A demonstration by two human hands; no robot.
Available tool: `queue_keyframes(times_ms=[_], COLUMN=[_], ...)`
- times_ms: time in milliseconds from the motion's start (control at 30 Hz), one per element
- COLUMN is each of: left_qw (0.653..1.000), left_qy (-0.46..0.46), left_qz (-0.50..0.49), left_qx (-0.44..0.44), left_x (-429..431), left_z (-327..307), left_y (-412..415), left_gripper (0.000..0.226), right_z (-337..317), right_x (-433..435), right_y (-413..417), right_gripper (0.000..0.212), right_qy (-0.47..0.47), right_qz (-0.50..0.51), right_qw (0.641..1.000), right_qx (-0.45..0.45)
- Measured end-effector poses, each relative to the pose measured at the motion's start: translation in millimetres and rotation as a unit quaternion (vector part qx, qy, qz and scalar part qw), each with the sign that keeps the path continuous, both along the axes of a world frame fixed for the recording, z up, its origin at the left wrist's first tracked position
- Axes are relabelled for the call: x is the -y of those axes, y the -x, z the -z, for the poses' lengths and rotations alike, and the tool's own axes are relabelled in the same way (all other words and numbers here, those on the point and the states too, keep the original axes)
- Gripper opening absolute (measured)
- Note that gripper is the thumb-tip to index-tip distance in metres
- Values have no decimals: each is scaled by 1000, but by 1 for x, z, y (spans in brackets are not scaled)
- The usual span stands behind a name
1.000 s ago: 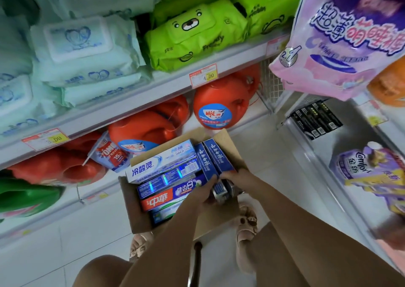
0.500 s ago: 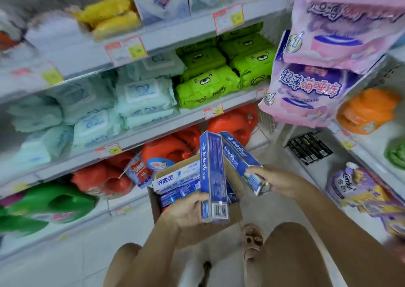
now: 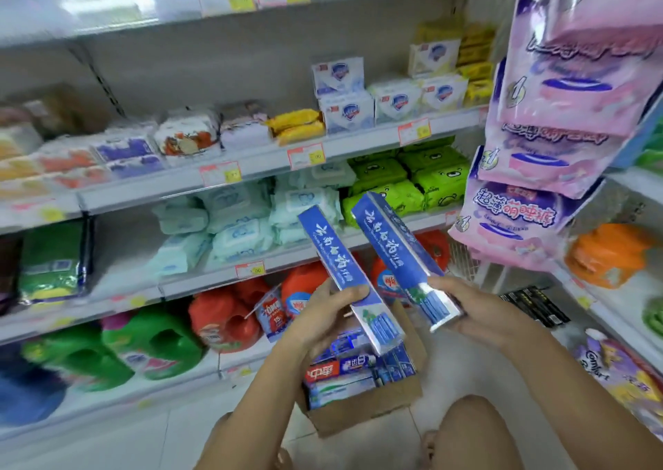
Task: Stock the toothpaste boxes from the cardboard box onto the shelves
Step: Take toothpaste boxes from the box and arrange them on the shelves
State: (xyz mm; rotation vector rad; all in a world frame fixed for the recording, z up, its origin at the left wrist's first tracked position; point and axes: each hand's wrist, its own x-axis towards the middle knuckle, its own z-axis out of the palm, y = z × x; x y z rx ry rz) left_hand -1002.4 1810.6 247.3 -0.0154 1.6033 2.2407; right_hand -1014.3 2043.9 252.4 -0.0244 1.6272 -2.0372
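- Hands first: our left hand point(image 3: 324, 313) was clamped round the lower end of a first long blue toothpaste box point(image 3: 335, 261), with the thumb across its front face. Our right hand point(image 3: 479, 311) gripped the lower end of a second long blue toothpaste box point(image 3: 396, 245) in the same way.
- Both boxes were up in the air above the brown cardboard box point(image 3: 362, 417), which sat on the floor by our knees. They were side by side and near each other, but apart as far as we could tell.
- Each box's long axis ran from its hand up and away toward the white metal shelves point(image 3: 251, 171), leaning a little to the left. The free ends pointed at the shelf front near the pale wipe packs point(image 3: 229, 225) and the green wipe packs point(image 3: 412, 182).
- More toothpaste boxes point(image 3: 339, 374), red, blue and white, lay flat inside the cardboard box, so we judged the stocking far from finished.
- We could see no toothpaste row on the shelves, so we could not tell where these two belonged.
- A bare stretch of shelf point(image 3: 122, 254) lay to the left of the pale wipes, and our left hand was the nearer one to it.
- We judged that either box would need its long axis swung down level before its free end went in.
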Motion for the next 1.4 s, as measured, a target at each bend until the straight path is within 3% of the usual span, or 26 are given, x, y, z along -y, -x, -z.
queue_keyframes(times_ms=[67,200,300,567,667,867,1033,1200,1300,1400], left_qw=[997,983,973,967,959,937,928,946,953,956], left_qy=[39,65,61,-116,-185,-259,-297,-214,-155,-93], left_qz=[-64,-171,-221,-222,-208,-230,-224,-240,-255,-274], left_qx=[-17,-28,-14,54,61,40,4,-38,-44,-43], left_x=[-1,-9,-16,-5,3,16,32,50,61,69], left_z=[-8,-24,-43,-73,-79,-86,-88,-89,-88,-84], left_y=[-4,-15,-28,-35,-35,-33,-34,-31,-31,-30], left_gripper=[33,77,69,31,19,31,54,67,71,56], right_z=[-14,-28,-43,-74,-85,-111,-121,-119,-121,-124], right_x=[13,34,48,56,64,83,103,124,133,138], right_y=[-6,-13,-19,-17,-13,-4,-5,-12,-18,-24], right_gripper=[32,25,28,46,38,25,33,37,36,38], right_qy=[-1,-15,-50,-106,-133,-191,-148,-27,-24,-57], right_qz=[-4,-17,-51,-138,-135,-133,-162,-171,-155,-123], right_qw=[1000,999,995,975,968,954,963,980,981,978], right_qx=[-17,-35,-71,-139,-167,-191,-154,-97,-116,-161])
